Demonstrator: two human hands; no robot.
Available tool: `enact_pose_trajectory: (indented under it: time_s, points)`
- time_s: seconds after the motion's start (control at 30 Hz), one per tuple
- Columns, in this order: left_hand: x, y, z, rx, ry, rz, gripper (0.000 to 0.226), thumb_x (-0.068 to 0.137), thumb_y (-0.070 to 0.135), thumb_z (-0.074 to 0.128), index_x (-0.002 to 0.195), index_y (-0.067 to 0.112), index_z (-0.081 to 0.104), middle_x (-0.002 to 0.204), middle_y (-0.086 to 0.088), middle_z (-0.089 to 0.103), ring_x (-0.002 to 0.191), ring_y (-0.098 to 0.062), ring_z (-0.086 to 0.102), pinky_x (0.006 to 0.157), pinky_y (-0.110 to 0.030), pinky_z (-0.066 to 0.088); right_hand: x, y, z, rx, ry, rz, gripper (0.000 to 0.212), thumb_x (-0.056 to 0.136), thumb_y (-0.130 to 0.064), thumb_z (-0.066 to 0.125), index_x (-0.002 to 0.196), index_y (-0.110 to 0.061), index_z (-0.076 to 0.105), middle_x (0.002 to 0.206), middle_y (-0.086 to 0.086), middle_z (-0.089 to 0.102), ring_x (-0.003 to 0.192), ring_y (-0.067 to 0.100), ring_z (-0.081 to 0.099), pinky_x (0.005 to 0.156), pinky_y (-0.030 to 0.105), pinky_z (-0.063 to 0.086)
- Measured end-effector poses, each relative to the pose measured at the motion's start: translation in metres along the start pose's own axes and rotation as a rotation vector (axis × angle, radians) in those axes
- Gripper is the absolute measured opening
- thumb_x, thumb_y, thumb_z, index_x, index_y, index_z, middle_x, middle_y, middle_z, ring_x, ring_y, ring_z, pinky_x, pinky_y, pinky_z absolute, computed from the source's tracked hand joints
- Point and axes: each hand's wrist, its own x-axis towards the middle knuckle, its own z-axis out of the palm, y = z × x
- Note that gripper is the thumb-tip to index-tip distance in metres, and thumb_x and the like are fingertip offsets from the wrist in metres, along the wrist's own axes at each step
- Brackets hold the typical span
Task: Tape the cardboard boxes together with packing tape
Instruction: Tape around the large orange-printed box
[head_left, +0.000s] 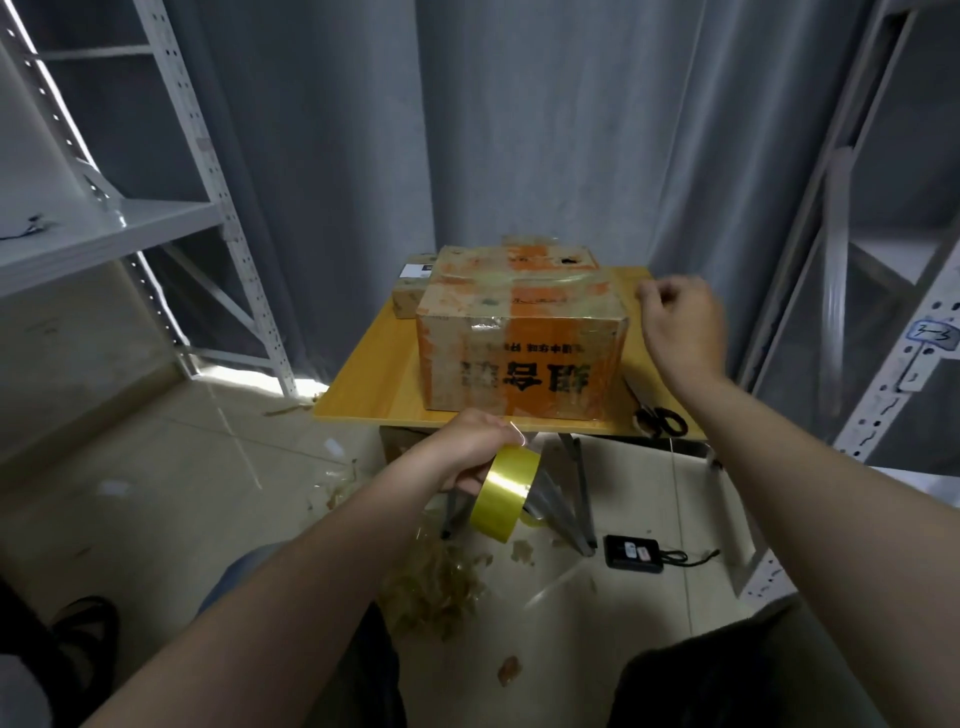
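Grey curtains (545, 130) close off the corner behind a small yellow wooden table (374, 379). Our left hand (467, 447) grips a roll of yellowish packing tape (506, 491) below the table's front edge, fingers curled round its core, and a clear strip hangs loose from the roll. Our right hand (680, 327) is raised just beside the upper right corner of the large cardboard box (519, 358). Its fingers are curled with thumb and forefinger drawn together, but we cannot tell whether they pinch anything.

That box sits in the middle of the table, between our hands and farther off than the roll. It is closed, glossy with tape, and crossed by an orange band with black print upside down to us. A smaller cardboard box (408, 301) stands against its far left corner, and more cardboard shows behind its top. Black-handled scissors (660, 420) lie at the table's front right edge.

On the tiled floor (208, 493) we see crumpled tape scraps (436, 587) and a black device (634, 553) with a cord. White metal shelving stands at left (202, 171) and right (883, 291).
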Motion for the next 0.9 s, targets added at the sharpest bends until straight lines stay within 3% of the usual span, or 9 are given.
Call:
enact_pose_trajectory:
  time_s: [0.07,0.13,0.23,0.33,0.4,0.57,0.7,0.8,0.9]
  points:
    - [0.001,0.0,-0.003,-0.006,-0.011,-0.006,0.017,0.1,0.036,0.065,0.105,0.023,0.076,0.076,-0.002,0.072,0.058,-0.013,0.071,0.053,-0.029,0.058,0.01,-0.034,0.01,0.104,-0.098,-0.188,0.038,0.103,-0.048,0.051,0.1,-0.021,0.077,0.1,0.0,0.068,0.094,0.02,0.063,0.08,0.037,0.049]
    - [0.001,0.001,-0.004,-0.026,-0.049,-0.014,0.026,0.102,0.045,0.061,0.107,0.024,0.074,0.066,0.002,0.071,0.055,-0.011,0.07,0.053,-0.029,0.058,0.009,-0.064,0.026,0.123,-0.339,-0.353,0.042,0.101,-0.06,0.045,0.101,-0.031,0.075,0.102,-0.004,0.07,0.095,0.016,0.064,0.08,0.034,0.047]
    - [-0.001,0.003,-0.005,-0.05,-0.108,-0.011,0.037,0.103,0.055,0.053,0.106,0.024,0.072,0.059,0.007,0.069,0.053,-0.01,0.069,0.05,-0.026,0.057,0.004,-0.093,0.058,0.008,-0.512,-0.571,0.051,0.105,-0.061,0.038,0.105,-0.027,0.076,0.109,0.004,0.075,0.104,0.028,0.064,0.079,0.033,0.037]
    - [0.0,0.005,-0.006,-0.06,-0.13,-0.023,0.042,0.104,0.057,0.049,0.109,0.021,0.072,0.059,0.007,0.068,0.052,-0.01,0.068,0.05,-0.025,0.056,0.008,-0.111,0.078,-0.19,-0.588,-0.631,0.06,0.104,-0.067,0.03,0.123,-0.03,0.073,0.12,0.007,0.073,0.112,0.03,0.062,0.087,0.039,0.046]
    - [0.002,0.007,-0.007,-0.064,-0.151,-0.032,0.045,0.105,0.057,0.046,0.107,0.021,0.072,0.061,0.006,0.069,0.051,-0.01,0.067,0.049,-0.024,0.055,0.01,-0.116,0.086,-0.369,-0.62,-0.663,0.068,0.1,-0.075,0.025,0.125,-0.032,0.07,0.129,0.007,0.068,0.119,0.031,0.057,0.094,0.045,0.048]
    - [0.01,0.005,-0.009,-0.073,-0.166,-0.036,0.058,0.106,0.063,0.033,0.099,0.023,0.073,0.066,0.001,0.071,0.05,-0.014,0.064,0.052,-0.024,0.053,-0.004,-0.108,0.095,-0.654,-0.493,-0.77,0.081,0.091,-0.084,0.029,0.139,-0.023,0.054,0.143,0.004,0.058,0.132,0.035,0.049,0.093,0.049,0.047]
    - [0.016,0.003,-0.007,-0.071,-0.17,-0.057,0.06,0.106,0.062,0.032,0.104,0.019,0.074,0.064,0.0,0.069,0.05,-0.014,0.061,0.052,-0.024,0.05,-0.018,-0.097,0.104,-0.754,-0.298,-0.932,0.082,0.089,-0.078,0.05,0.146,-0.02,0.04,0.152,0.006,0.05,0.135,0.036,0.048,0.112,0.055,0.038]
    - [0.017,0.001,-0.007,-0.06,-0.176,-0.069,0.06,0.106,0.061,0.032,0.107,0.019,0.074,0.066,0.0,0.07,0.051,-0.014,0.063,0.051,-0.024,0.051,-0.027,-0.091,0.106,-0.793,-0.222,-1.018,0.1,0.08,-0.075,0.066,0.153,-0.015,0.033,0.157,0.011,0.042,0.138,0.036,0.046,0.118,0.061,0.03]
    - [0.015,0.001,-0.01,-0.045,-0.188,-0.081,0.051,0.107,0.054,0.036,0.107,0.019,0.073,0.066,0.0,0.072,0.05,-0.012,0.065,0.048,-0.022,0.052,-0.047,-0.073,0.114,-0.875,-0.165,-1.045,0.12,0.081,-0.075,0.065,0.163,-0.006,0.012,0.164,0.017,0.031,0.143,0.036,0.04,0.121,0.057,0.028]
